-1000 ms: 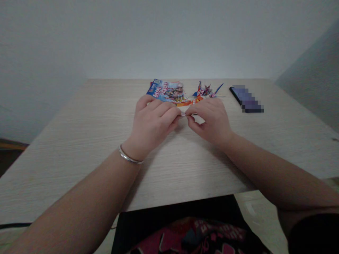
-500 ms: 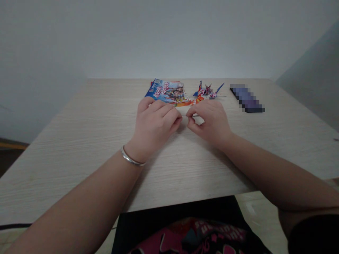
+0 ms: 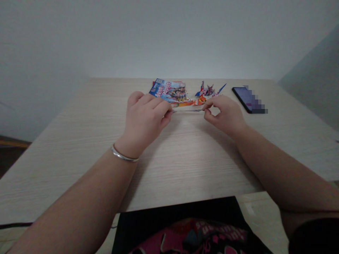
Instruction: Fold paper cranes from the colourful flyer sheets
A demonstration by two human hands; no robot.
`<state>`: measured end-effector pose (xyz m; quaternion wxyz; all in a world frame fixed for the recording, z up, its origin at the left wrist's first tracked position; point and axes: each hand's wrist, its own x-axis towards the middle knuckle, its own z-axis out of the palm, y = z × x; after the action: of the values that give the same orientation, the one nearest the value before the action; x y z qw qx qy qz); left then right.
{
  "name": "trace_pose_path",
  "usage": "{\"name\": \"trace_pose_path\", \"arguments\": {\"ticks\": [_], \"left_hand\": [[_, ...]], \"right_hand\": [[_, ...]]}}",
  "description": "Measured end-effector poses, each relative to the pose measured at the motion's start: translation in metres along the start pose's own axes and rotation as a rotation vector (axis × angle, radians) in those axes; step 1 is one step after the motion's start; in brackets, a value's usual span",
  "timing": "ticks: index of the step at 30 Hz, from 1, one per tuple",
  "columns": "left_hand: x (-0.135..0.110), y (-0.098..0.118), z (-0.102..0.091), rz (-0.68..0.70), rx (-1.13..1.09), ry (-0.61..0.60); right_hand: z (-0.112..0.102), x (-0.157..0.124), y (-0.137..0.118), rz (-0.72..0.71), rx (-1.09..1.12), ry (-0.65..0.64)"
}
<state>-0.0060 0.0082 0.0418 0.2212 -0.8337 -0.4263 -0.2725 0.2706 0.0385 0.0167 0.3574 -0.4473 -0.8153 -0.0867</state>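
Note:
A thin grey-white piece of paper [image 3: 187,110], seen almost edge-on, stretches between my two hands just above the table. My left hand [image 3: 148,118], with a silver bracelet at the wrist, is closed in a pinch on its left end. At the other end, my right hand [image 3: 224,113] pinches between thumb and forefinger. Behind my left hand lie glossy printed leaflets [image 3: 172,91], partly covered by the fingers. Folded paper cranes [image 3: 208,91] in blue, red and orange stand just beyond my right fingertips.
A dark phone [image 3: 246,98], partly pixelated, lies right of the cranes on the pale wood-grain table [image 3: 79,141]. A plain wall [image 3: 180,38] rises along the far edge. Dark cloth with a pink print [image 3: 190,234] is at the near edge.
My hands have moved apart, left hand leftward and right hand rightward. More of the piece of paper now shows between them. The view has shifted slightly.

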Motion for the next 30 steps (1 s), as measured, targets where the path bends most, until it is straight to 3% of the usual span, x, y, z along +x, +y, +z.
{"name": "trace_pose_path", "arguments": {"ticks": [8, 12, 16, 21, 30], "left_hand": [[0.000, -0.004, 0.001, 0.002, 0.022, 0.021], [0.002, 0.001, 0.003, 0.018, 0.019, 0.022], [0.006, 0.007, 0.002, 0.082, 0.005, -0.013], [0.007, 0.008, 0.000, 0.085, -0.056, -0.099], [0.001, -0.011, 0.006, 0.028, -0.055, -0.169]], "right_hand": [[-0.004, 0.001, 0.004, 0.131, -0.007, 0.061], [-0.006, 0.001, -0.008, -0.037, 0.085, 0.077], [-0.006, 0.005, -0.024, -0.194, 0.056, -0.017], [-0.005, 0.006, -0.023, -0.225, 0.052, -0.176], [-0.005, 0.001, -0.004, -0.106, 0.140, -0.153]]}}
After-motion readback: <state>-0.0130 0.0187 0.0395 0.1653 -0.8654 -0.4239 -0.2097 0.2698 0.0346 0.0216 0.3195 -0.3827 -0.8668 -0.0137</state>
